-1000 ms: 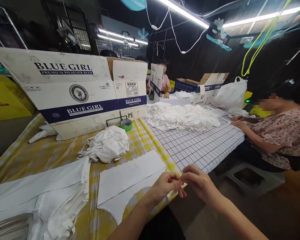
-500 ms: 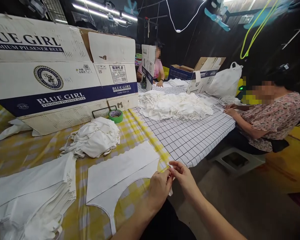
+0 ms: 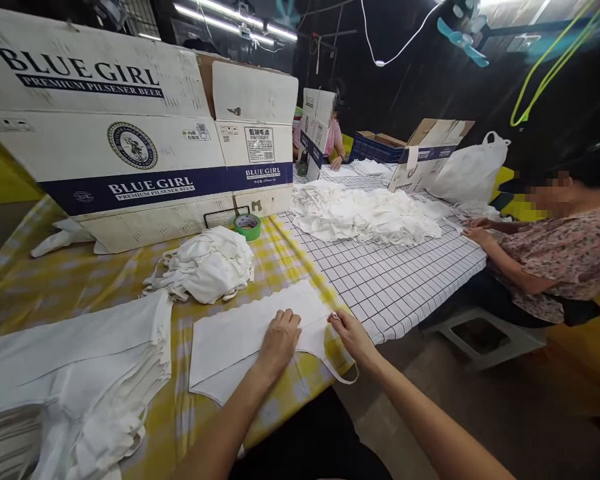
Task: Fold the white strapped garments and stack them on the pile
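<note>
A white garment with thin straps point(image 3: 230, 343) lies folded flat on the yellow checked cloth in front of me. My left hand point(image 3: 280, 337) rests on its middle, fingers stretched out along the fabric. At the garment's right corner, my right hand point(image 3: 353, 337) pinches a small white piece point(image 3: 335, 315); I cannot tell whether it is part of the garment. A strap loop hangs over the table edge below that hand. To the left is a thick stack of similar white garments point(image 3: 95, 340), and behind lies a heap of crumpled white garments point(image 3: 213, 263).
A large beer carton point(image 3: 170, 153) stands at the back left, with a green tape roll point(image 3: 247, 227) beside it. White fabric pieces point(image 3: 365, 213) are piled on the grid-patterned cloth point(image 3: 380, 280). One person point(image 3: 555, 253) sits at the right, another behind a carton.
My hands have come apart. The left has moved left onto the garment and spread its fingers, while the right keeps its pinch at the corner. The view has turned slightly left.
</note>
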{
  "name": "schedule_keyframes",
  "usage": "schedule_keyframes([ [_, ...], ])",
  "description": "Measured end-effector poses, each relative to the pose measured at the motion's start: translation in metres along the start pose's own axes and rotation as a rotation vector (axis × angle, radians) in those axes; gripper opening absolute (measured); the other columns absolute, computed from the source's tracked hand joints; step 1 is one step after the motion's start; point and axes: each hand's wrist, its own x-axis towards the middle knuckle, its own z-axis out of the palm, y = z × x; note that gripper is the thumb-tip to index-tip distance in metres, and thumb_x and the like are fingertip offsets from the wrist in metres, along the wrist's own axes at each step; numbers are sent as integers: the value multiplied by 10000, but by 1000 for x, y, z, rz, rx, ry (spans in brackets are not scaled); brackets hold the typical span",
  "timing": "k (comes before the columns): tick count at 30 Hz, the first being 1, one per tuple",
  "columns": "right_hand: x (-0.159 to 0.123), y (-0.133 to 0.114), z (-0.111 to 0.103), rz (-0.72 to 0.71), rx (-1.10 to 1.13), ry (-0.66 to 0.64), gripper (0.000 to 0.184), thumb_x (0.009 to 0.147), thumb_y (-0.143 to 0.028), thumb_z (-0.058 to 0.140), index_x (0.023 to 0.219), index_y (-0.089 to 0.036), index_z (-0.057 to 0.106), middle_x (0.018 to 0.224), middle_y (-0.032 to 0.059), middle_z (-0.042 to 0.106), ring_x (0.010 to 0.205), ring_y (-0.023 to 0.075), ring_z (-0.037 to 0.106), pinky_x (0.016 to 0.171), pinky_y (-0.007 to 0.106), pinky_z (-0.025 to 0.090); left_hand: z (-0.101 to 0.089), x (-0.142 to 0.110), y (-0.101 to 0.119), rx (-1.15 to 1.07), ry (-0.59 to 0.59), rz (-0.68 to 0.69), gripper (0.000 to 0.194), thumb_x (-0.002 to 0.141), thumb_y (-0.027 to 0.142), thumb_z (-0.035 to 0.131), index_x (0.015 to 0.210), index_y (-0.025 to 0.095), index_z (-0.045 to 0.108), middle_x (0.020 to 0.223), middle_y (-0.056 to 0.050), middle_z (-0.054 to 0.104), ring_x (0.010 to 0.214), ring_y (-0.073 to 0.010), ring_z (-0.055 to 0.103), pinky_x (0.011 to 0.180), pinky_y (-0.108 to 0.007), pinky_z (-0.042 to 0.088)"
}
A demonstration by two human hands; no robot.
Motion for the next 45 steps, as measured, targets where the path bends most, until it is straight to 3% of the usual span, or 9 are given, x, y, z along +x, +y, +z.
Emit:
schedule_keyframes([
  [5, 13, 3, 11, -56, -183, -75, 234, 906, -297, 324, 835, -190, 519, 715, 23, 587, 649, 146, 523, 577, 233, 324, 6, -4, 0, 99, 16, 55, 195, 829, 44, 406, 837, 154, 567, 861, -72, 541, 862, -218, 467, 735, -336, 430],
  [9, 19, 3, 14, -87, -311, -81, 197, 910, -256, 312, 896, -181, 493, 709, 32, 592, 604, 150, 512, 531, 231, 282, 4, -5, -5, -88, 74, 14, 199, 816, 43, 439, 844, 170, 590, 860, -51, 554, 871, -202, 472, 770, -330, 435],
  [14, 24, -9, 14, -197, -426, -115, 224, 901, -261, 374, 785, -193, 553, 707, 29, 615, 649, 155, 535, 558, 235, 281, 3, -2, -11, -359, 119, -107, 176, 790, 75, 498, 813, 180, 636, 839, -35, 572, 835, -176, 489, 761, -305, 442],
  [17, 25, -17, 16, -260, -475, -161, 199, 904, -246, 386, 919, -222, 583, 781, 27, 652, 685, 150, 565, 567, 227, 292, 3, -1, -14, -450, 118, -146, 174, 760, 77, 523, 795, 188, 651, 832, -31, 579, 823, -173, 500, 752, -304, 440],
  [21, 28, -23, 21, -293, -579, -165, 251, 934, -260, 322, 1024, -206, 550, 693, 25, 644, 585, 150, 549, 518, 236, 262, 3, -2, -16, -530, 134, -184, 157, 745, 93, 532, 781, 193, 649, 822, -21, 585, 808, -165, 513, 742, -300, 435],
  [26, 32, -27, 23, -336, -576, -220, 249, 926, -259, 375, 890, -212, 617, 747, 21, 641, 660, 134, 557, 556, 228, 290, 0, -1, -17, -582, 132, -207, 121, 753, 141, 550, 749, 196, 658, 810, -17, 590, 812, -164, 520, 755, -298, 427],
  [31, 34, -29, 24, -386, -540, -274, 228, 901, -255, 444, 877, -234, 670, 739, 11, 616, 673, 120, 550, 572, 220, 314, -1, 0, -16, -603, 122, -233, 104, 757, 178, 566, 743, 198, 666, 810, -17, 587, 812, -162, 524, 763, -299, 422],
  [37, 35, -36, 24, -429, -479, -238, 213, 890, -208, 438, 856, -197, 648, 788, 25, 615, 700, 125, 546, 616, 230, 352, 0, -1, -15, -598, 133, -237, 107, 754, 163, 566, 731, 195, 666, 808, -13, 582, 811, -158, 519, 758, -297, 421],
  [45, 47, -28, 36, -455, -517, -307, 199, 848, -127, 463, 784, -172, 646, 769, 34, 611, 638, 122, 529, 572, 232, 334, 3, -2, -15, -593, 132, -240, 129, 756, 130, 557, 755, 193, 670, 819, -15, 586, 837, -160, 510, 780, -295, 420],
])
